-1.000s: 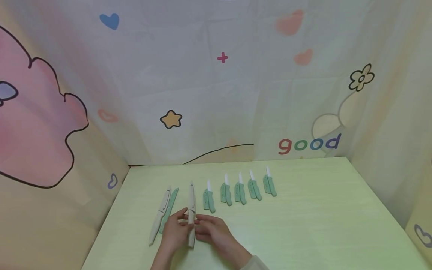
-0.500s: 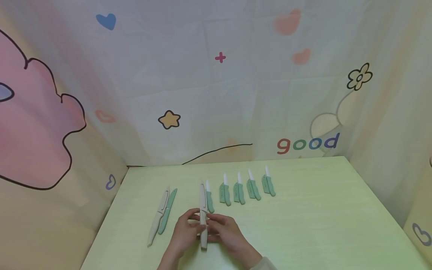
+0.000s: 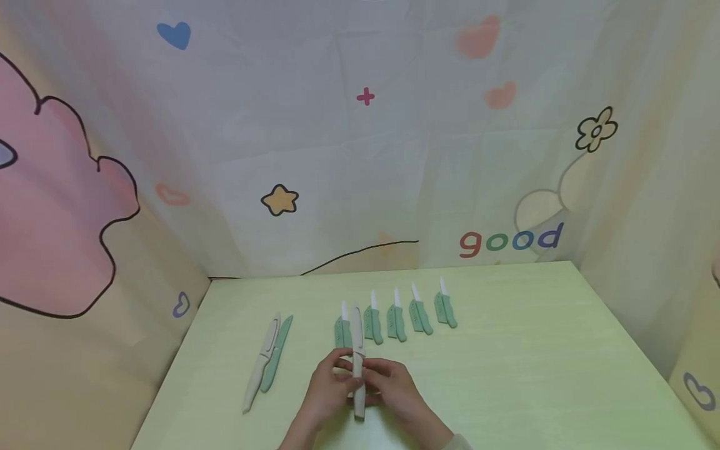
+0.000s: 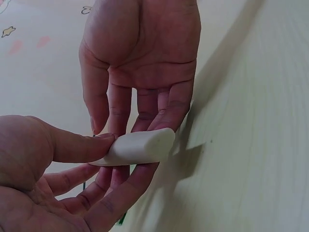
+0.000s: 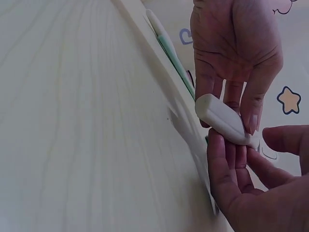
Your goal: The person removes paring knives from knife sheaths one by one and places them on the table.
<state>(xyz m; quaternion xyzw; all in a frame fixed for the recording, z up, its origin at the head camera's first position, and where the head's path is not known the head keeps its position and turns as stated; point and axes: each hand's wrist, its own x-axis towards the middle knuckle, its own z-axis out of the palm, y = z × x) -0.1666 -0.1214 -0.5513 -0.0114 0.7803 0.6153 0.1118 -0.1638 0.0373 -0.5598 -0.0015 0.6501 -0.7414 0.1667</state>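
A cream-handled knife (image 3: pixel 358 331), its pale blade part pointing away from me, is held above the table between both hands. My left hand (image 3: pixel 332 386) pinches its handle (image 4: pixel 140 147), thumb on top and fingers beneath. From the other side, my right hand (image 3: pixel 396 387) touches the handle with loosely extended fingers; in the right wrist view its thumb (image 5: pixel 285 139) stands apart from the knife. Just beyond the hands is a small green knife with white blade (image 3: pixel 342 331), its handle hidden behind the held knife and left hand.
Left on the pale green table (image 3: pixel 534 375) lie another cream knife (image 3: pixel 256 378) and a long green knife (image 3: pixel 274 362), side by side. Several small green knives (image 3: pixel 396 322) with white blades form a row toward the back right. A printed curtain (image 3: pixel 337 144) encloses the table's back and sides.
Both hands have carried the cream knife rightward, from left of the nearest small green knife to just right of it. The other knives have stayed put on the table.
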